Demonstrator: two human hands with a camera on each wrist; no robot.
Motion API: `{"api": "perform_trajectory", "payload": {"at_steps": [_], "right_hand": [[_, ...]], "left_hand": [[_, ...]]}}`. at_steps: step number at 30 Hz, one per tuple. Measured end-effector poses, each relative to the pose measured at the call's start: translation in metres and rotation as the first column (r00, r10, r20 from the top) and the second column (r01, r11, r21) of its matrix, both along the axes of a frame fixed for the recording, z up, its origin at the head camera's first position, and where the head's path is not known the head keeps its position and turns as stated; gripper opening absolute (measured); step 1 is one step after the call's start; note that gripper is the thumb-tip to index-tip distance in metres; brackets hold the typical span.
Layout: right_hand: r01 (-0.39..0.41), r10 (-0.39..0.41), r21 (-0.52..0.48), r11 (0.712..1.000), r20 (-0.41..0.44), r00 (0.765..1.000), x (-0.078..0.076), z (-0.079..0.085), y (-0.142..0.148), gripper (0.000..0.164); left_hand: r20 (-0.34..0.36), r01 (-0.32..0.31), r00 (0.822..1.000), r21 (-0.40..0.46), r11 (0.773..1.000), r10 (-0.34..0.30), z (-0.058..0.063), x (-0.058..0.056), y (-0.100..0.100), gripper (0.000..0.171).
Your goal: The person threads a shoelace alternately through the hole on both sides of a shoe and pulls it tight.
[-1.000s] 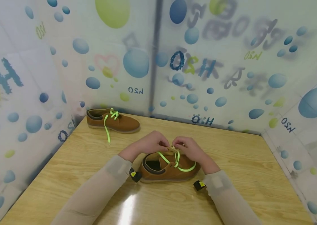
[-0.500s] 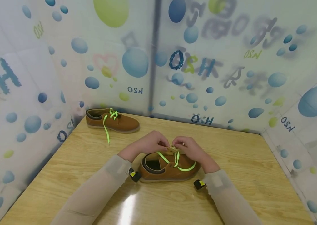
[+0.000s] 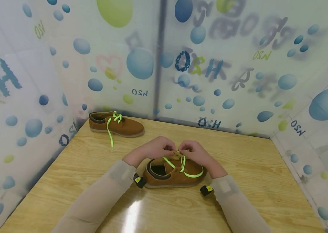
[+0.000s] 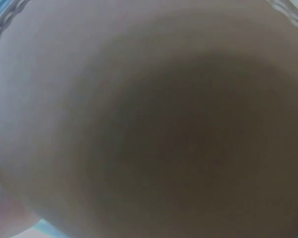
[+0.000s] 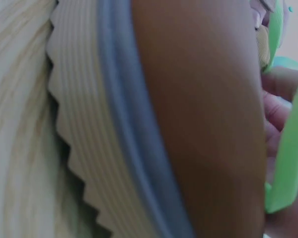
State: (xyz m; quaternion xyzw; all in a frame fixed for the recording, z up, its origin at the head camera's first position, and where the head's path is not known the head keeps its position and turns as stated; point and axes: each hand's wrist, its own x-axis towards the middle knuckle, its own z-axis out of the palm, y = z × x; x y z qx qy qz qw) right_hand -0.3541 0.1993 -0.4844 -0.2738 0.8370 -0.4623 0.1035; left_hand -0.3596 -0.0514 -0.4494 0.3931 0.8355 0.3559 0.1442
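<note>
A brown lace-up shoe (image 3: 158, 181) with a pale sole stands on the table, its toe to the right. Bright green shoelace (image 3: 193, 176) crosses its front and hangs in a loop down the near side. My left hand (image 3: 158, 148) reaches over the opening, its curled fingertips gripping the raised tan flap (image 3: 177, 154) of the shoe. Close against it, my right hand (image 3: 196, 153) pinches the lace at that flap. The fingers largely hide the exact point of contact. In the right wrist view, the shoe's side (image 5: 203, 114) and green lace (image 5: 288, 153) show beside fingers. A blurred brown surface fills the left wrist view.
A second brown shoe (image 3: 129, 127), with a green lace hanging over its side, stands at the back left of the wooden table (image 3: 239, 168). Patterned curtain walls (image 3: 210, 106) enclose the table's back and sides.
Both hands stay at the flap; the right hand's fingers have shifted slightly nearer to the left fingertips. The shoes have not moved.
</note>
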Motion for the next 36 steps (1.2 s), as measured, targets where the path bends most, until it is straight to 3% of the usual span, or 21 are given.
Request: {"api": "perform_trajectory", "payload": {"at_steps": [5,14,20,29,36], "right_hand": [[-0.001,0.008,-0.080,0.997,0.079,0.997,-0.002,-0.002,0.005,0.013],[0.025,0.001,-0.175,0.984,0.146,0.989,0.003,0.004,0.001,0.018],[0.045,-0.018,-0.165,0.985,0.162,0.987,0.005,0.006,-0.001,0.015],[0.005,0.021,-0.155,0.988,0.166,0.986,0.005,0.005,-0.003,0.016],[0.028,0.021,-0.192,0.981,0.246,0.969,-0.001,-0.005,0.002,0.017]], "left_hand": [[-0.005,-0.001,1.000,-0.001,1.000,0.001,0.000,0.000,0.000,0.013],[-0.058,0.022,0.998,-0.016,1.000,-0.023,0.003,0.000,-0.001,0.014],[-0.066,0.023,0.998,-0.012,1.000,-0.023,0.005,0.000,-0.002,0.014],[-0.043,0.021,0.999,-0.009,1.000,-0.021,0.006,0.001,-0.001,0.014],[-0.029,0.006,1.000,-0.012,1.000,-0.006,0.005,0.002,0.000,0.013]]}}
